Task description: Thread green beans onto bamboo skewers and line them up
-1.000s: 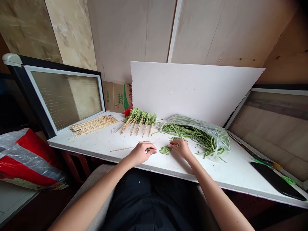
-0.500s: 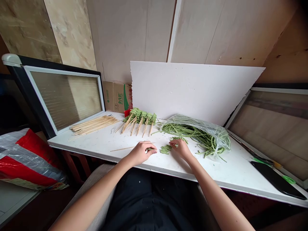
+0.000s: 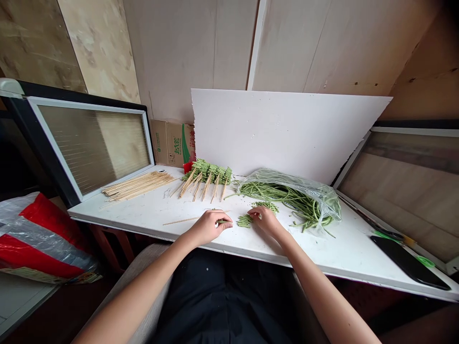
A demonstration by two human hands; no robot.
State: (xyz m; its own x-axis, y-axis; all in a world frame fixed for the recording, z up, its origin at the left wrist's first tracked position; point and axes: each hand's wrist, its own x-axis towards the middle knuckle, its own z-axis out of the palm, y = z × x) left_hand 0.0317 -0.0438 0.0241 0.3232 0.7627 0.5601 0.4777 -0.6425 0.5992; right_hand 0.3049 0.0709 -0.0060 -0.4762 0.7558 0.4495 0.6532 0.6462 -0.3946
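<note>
While the left hand [image 3: 208, 226] pinches a bamboo skewer [image 3: 182, 220] with its fingers closed around the tip end, the skewer lies flat on the white table [image 3: 150, 212], shaft trailing away from the cut bean pieces [image 3: 245, 220]. These short pieces sit in a small row just beside the skewer tip, between both hands. The right hand [image 3: 264, 220] rests on the far side of the row, fingers curled loosely over it; whether it grips one piece cannot be determined. For a clean pierce, hold each piece square to the tip and keep the skewer low and level. Beyond the cut pieces, farther from the person, lie the finished bean skewers [image 3: 206, 176], with the bare skewer stack [image 3: 138, 185] past them toward the glass-lidded freezer [image 3: 89, 143]. A plastic bag of long beans [image 3: 290, 196] crowds the right hand's side. Open tabletop lies along the skewer's shaft; the near table edge is close to both wrists.
</note>
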